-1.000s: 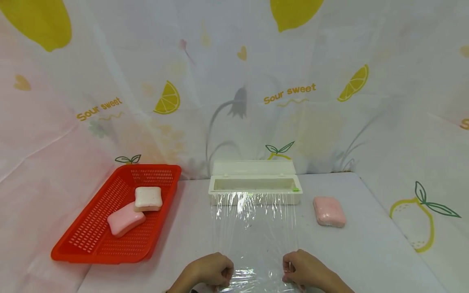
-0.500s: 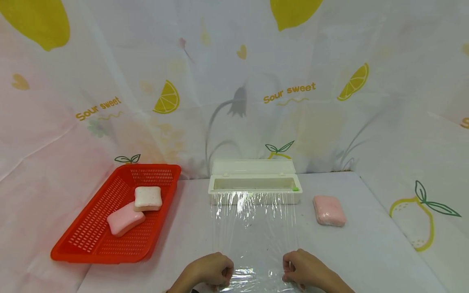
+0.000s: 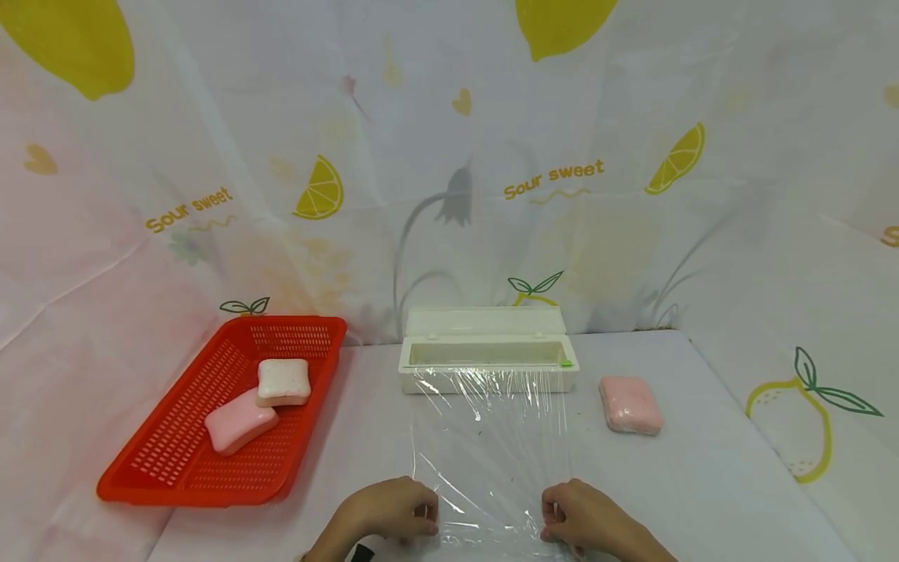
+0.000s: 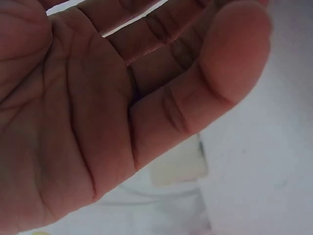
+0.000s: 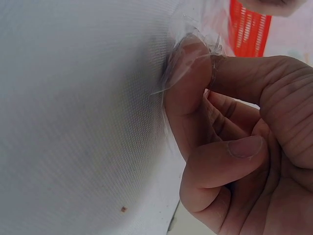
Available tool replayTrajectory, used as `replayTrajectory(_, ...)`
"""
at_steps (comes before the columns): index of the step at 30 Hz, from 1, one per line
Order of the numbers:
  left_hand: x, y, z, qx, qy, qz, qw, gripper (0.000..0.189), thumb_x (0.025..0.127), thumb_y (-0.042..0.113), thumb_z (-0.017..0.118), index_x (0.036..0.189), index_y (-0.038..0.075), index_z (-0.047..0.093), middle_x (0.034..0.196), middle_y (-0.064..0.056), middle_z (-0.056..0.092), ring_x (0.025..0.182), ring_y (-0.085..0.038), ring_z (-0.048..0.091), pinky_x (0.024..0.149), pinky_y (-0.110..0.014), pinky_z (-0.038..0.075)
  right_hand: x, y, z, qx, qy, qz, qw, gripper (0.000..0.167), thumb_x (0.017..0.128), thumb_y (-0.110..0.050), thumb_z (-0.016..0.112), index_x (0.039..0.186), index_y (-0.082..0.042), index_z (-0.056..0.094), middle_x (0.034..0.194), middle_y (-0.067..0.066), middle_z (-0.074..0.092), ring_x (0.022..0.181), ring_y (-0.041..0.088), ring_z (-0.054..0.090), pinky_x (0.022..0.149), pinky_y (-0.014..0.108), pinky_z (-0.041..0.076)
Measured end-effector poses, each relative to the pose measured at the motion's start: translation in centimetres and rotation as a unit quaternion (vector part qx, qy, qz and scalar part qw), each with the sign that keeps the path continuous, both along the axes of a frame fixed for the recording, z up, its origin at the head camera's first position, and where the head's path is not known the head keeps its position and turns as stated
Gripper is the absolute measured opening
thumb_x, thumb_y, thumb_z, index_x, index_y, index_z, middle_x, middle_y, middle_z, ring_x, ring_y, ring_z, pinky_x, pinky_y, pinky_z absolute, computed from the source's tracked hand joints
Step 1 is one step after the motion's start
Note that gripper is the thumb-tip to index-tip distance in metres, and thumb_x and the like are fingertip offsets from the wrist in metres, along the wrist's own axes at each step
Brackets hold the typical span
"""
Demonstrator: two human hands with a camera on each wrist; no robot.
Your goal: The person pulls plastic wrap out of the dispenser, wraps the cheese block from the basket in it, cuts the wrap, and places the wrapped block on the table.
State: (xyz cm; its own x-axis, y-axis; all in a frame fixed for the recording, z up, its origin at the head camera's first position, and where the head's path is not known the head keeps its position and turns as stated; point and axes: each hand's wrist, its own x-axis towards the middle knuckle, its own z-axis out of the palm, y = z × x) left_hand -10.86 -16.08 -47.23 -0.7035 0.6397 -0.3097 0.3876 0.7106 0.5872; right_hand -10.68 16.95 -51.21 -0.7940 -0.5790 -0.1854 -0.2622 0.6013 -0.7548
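Observation:
A sheet of clear plastic wrap (image 3: 485, 453) stretches toward me from a white wrap dispenser (image 3: 488, 382), whose lid stands up at the back. A green slide cutter (image 3: 566, 363) sits at the dispenser's right end. My left hand (image 3: 393, 507) has its fingers curled at the sheet's near left corner; in the left wrist view the loosely bent fingers (image 4: 181, 105) hide that grip. My right hand (image 3: 586, 515) pinches the near right corner between thumb and index finger, with wrap bunched over the fingertip (image 5: 188, 73) close to the tabletop.
On the left stands a red perforated basket (image 3: 295, 460) holding a white soap bar (image 3: 283, 381) and a pink soap bar (image 3: 240, 421). Another pink bar (image 3: 630, 404), shiny as if wrapped, lies right of the dispenser. A lemon-print curtain (image 3: 449, 156) surrounds the table.
My left hand has shifted slightly left and its fingers have rearranged. The wrap's creases now run diagonally on the left, and its bunched near edge has flattened. My right hand stays put.

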Motion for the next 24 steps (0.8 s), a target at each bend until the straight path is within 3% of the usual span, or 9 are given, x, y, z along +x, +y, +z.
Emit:
replayTrajectory(3, -0.5, -1.0, 1.5, 0.029, -0.011, 0.018, 0.9993, 0.006, 0.09, 0.02, 0.071, 0.086, 0.018, 0.068, 0.071, 0.011, 0.058, 0.054, -0.003, 0.054, 0.052, -0.023, 0.046, 0.0, 0.0, 0.0, -0.001, 0.004, -0.001, 1.0, 0.025, 0.078, -0.015, 0.081, 0.071, -0.019, 0.057, 0.051, -0.012, 0.05, 0.037, -0.003, 0.044, 0.039, 0.017, 0.033)
replayTrajectory(5, -1.0, -1.7, 2.4, 0.048, 0.003, 0.02, 0.9986, 0.005, 0.091, 0.019, 0.07, 0.088, 0.017, 0.067, 0.073, 0.011, 0.059, 0.058, -0.003, 0.054, 0.055, -0.023, 0.046, 0.1, 0.0, 0.0, -0.001, 0.004, -0.001, 1.0, 0.025, 0.078, -0.015, 0.081, 0.071, -0.019, 0.057, 0.051, -0.012, 0.05, 0.037, -0.003, 0.044, 0.039, 0.017, 0.033)
replayTrajectory(9, -1.9, -3.4, 4.1, 0.065, 0.057, 0.026, 0.9959, 0.004, 0.092, 0.019, 0.069, 0.092, 0.016, 0.066, 0.079, 0.012, 0.06, 0.069, -0.004, 0.054, 0.061, -0.025, 0.047, 0.1, 0.0, 0.1, -0.004, 0.005, 0.0, 1.0, 0.025, 0.078, -0.016, 0.081, 0.071, -0.019, 0.057, 0.051, -0.013, 0.05, 0.037, -0.003, 0.043, 0.039, 0.017, 0.032)
replayTrajectory(13, -2.6, -5.0, 5.9, 0.058, 0.109, 0.062, 0.9905, 0.014, 0.092, 0.022, 0.069, 0.103, 0.012, 0.067, 0.092, 0.006, 0.064, 0.082, -0.012, 0.058, 0.07, -0.03, 0.051, 0.2, 0.1, 0.0, -0.004, 0.011, 0.004, 0.9999, 0.026, 0.078, -0.018, 0.081, 0.071, -0.019, 0.057, 0.05, -0.014, 0.05, 0.037, -0.004, 0.043, 0.039, 0.017, 0.032)
replayTrajectory(20, -4.0, -8.5, 8.8, 0.016, 0.2, 0.154, 0.9674, 0.034, 0.09, 0.022, 0.072, 0.119, 0.007, 0.062, 0.115, -0.005, 0.063, 0.105, -0.027, 0.059, 0.09, -0.047, 0.05, 0.2, 0.2, -0.2, 0.0, 0.01, 0.002, 1.0, 0.025, 0.079, -0.019, 0.081, 0.072, -0.02, 0.057, 0.051, -0.014, 0.05, 0.037, -0.004, 0.043, 0.039, 0.016, 0.032)
replayTrajectory(24, -5.2, -10.6, 10.4, -0.012, 0.229, 0.179, 0.9568, 0.041, 0.091, 0.018, 0.071, 0.125, -0.001, 0.058, 0.122, -0.017, 0.059, 0.114, -0.037, 0.054, 0.095, -0.055, 0.045, 0.1, 0.2, -0.1, 0.0, 0.009, 0.003, 1.0, 0.024, 0.079, -0.019, 0.08, 0.072, -0.02, 0.057, 0.051, -0.013, 0.05, 0.037, -0.004, 0.043, 0.039, 0.016, 0.031)
